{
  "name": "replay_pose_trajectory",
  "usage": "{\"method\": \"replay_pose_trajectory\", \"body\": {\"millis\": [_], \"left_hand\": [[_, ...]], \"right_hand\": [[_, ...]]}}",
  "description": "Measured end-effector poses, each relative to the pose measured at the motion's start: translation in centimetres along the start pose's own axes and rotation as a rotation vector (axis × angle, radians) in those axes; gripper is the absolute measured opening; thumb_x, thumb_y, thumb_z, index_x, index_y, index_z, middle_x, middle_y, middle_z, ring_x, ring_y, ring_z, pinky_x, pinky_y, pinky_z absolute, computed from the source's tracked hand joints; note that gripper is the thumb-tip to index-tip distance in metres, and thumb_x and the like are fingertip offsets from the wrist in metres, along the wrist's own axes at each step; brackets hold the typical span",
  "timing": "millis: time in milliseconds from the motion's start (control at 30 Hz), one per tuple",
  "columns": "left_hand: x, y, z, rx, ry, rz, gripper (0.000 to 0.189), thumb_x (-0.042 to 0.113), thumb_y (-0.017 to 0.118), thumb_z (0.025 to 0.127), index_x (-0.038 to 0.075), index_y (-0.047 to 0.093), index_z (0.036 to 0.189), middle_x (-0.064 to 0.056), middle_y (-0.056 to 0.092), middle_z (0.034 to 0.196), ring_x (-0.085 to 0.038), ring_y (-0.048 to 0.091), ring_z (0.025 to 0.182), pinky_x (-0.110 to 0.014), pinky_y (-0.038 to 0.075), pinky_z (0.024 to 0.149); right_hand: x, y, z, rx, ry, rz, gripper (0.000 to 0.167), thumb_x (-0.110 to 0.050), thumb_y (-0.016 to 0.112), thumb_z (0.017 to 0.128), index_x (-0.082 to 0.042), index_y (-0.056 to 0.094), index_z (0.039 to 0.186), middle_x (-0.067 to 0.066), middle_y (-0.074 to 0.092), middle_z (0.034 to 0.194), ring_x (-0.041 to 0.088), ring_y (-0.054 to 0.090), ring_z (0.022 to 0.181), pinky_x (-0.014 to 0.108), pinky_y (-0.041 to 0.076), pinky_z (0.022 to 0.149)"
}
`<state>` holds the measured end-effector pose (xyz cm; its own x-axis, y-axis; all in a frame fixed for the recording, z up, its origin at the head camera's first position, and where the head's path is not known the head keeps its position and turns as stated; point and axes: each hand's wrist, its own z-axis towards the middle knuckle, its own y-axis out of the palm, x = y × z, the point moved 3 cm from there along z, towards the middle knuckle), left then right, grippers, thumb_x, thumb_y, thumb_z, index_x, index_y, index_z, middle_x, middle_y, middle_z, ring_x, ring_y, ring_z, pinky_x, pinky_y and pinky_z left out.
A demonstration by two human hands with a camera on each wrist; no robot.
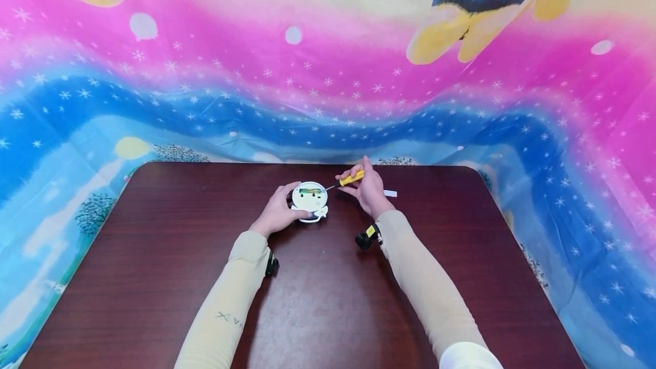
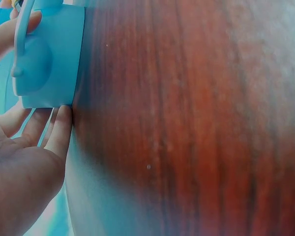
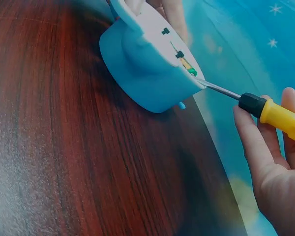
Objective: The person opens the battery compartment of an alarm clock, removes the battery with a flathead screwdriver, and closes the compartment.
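Observation:
My left hand (image 1: 277, 212) grips a small round white alarm clock (image 1: 306, 204) from its left side, thumb over the near edge and fingers along the wall. The clock's back faces up, showing two black knobs (image 3: 180, 54) and an uncovered battery slot with a green-and-gold battery (image 1: 311, 191) in it. In my right hand (image 1: 371, 192) is a screwdriver (image 1: 352, 179) with a yellow handle and black collar, held between thumb and fingers. Its metal shaft (image 3: 221, 90) slants down to the left, with the tip at the end of the battery slot in the right wrist view.
A small flat white piece (image 1: 391, 193) lies on the table just right of my right hand. The dark brown wooden table (image 1: 323, 300) runs back to a colourful cloth backdrop (image 1: 328, 95). Each wrist carries a black camera (image 1: 366, 238).

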<state>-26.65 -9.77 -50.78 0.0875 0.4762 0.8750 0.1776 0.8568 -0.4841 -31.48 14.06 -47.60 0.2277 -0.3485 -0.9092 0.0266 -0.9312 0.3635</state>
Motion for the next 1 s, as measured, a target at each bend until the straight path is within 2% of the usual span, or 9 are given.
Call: {"method": "replay_pose_trajectory", "body": {"millis": [167,433,767,900,1000], "left_hand": [[0.0,0.0,0.0,0.001,-0.003,-0.004,0.087,0.016,0.087,0.079,0.006,0.043,0.153,-0.017,0.049,0.135,-0.029,0.054,0.119,-0.042,0.044,0.101],[0.0,0.0,-0.1,-0.001,-0.009,-0.012,0.086,0.016,0.088,0.079,0.005,0.043,0.153,-0.016,0.050,0.134,-0.030,0.054,0.119,-0.041,0.045,0.101],[0.0,0.0,0.0,0.000,-0.007,-0.014,0.086,0.015,0.087,0.079,0.005,0.043,0.153,-0.016,0.049,0.134,-0.030,0.054,0.120,-0.041,0.045,0.101],[0.0,0.0,0.0,-0.001,-0.009,-0.014,0.086,0.015,0.087,0.080,0.006,0.043,0.153,-0.016,0.049,0.134,-0.029,0.054,0.120,-0.040,0.045,0.101],[0.1,0.0,-0.1,-0.003,-0.012,-0.009,0.086,0.014,0.086,0.080,0.006,0.042,0.153,-0.016,0.050,0.133,-0.029,0.055,0.119,-0.040,0.045,0.101]], "right_hand": [[-0.3,0.3,0.0,0.007,-0.051,-0.024,0.056,-0.051,0.032,0.110,-0.008,0.050,0.078,0.010,0.066,0.088,0.035,0.067,0.107,0.053,0.050,0.098],[-1.2,1.4,-0.5,-0.016,-0.153,0.037,0.059,-0.052,0.030,0.110,-0.010,0.045,0.071,0.011,0.066,0.077,0.033,0.072,0.092,0.048,0.053,0.095],[-1.8,2.0,-0.8,-0.023,-0.203,0.021,0.061,-0.055,0.030,0.108,-0.011,0.044,0.068,0.009,0.066,0.072,0.030,0.073,0.086,0.046,0.054,0.094],[-1.9,2.0,-0.9,0.007,-0.223,0.004,0.064,-0.058,0.033,0.107,-0.010,0.042,0.066,0.007,0.056,0.063,0.027,0.071,0.076,0.047,0.054,0.093],[-2.0,1.9,-0.9,0.023,-0.234,-0.002,0.064,-0.059,0.037,0.106,-0.009,0.040,0.066,0.005,0.044,0.060,0.026,0.062,0.067,0.048,0.054,0.093]]}}
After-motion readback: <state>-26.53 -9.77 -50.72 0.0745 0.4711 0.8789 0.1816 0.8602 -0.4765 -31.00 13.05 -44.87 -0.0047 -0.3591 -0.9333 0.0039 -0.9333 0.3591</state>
